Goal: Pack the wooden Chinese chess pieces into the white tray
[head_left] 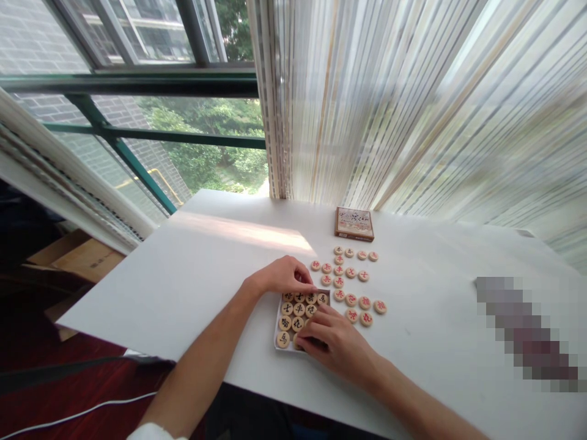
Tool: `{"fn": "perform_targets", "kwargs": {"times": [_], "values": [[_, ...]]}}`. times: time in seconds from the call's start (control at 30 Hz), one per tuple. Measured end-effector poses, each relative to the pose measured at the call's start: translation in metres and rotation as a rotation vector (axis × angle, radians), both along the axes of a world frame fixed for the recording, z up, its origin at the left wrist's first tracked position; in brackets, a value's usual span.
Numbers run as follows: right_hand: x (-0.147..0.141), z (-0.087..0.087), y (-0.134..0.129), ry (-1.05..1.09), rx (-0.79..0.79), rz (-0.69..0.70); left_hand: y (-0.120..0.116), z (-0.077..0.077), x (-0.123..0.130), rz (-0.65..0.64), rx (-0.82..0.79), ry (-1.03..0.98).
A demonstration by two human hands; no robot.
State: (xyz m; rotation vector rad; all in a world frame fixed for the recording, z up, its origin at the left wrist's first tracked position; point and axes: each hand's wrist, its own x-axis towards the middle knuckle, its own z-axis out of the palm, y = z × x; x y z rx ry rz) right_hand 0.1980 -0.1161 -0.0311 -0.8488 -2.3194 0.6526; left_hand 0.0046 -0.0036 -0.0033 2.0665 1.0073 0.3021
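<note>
An open box (277, 333) holds several round wooden pieces with black characters, such as one at its lower left corner (283, 340). My left hand (285, 275) is at the box's far edge, its fingers curled together; what they grip, if anything, is hidden. Over the near right part of the box is my right hand (332, 336), fingertips pinched at a piece (297, 341) in the bottom row. Several pieces with red characters, one of them at the right end (380, 307), lie in loose rows on the table right of the box.
The white table (206, 263) runs up to a window and a striped curtain (330, 104). A flat printed box lid (354, 223) lies behind the pieces. A pixelated patch (527, 336) covers something at the right. Cardboard boxes (87, 256) stand left, below the table.
</note>
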Motion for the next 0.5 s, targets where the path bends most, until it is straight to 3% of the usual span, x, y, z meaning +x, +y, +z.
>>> {"fn": "perform_targets", "kwargs": {"times": [0.3, 0.5], "values": [[0.009, 0.015, 0.000, -0.060, 0.089, 0.063, 0.000, 0.001, 0.000, 0.000, -0.010, -0.005], [0.011, 0.016, -0.001, -0.091, 0.120, 0.128, -0.001, 0.001, 0.000, -0.005, -0.006, -0.002]]}}
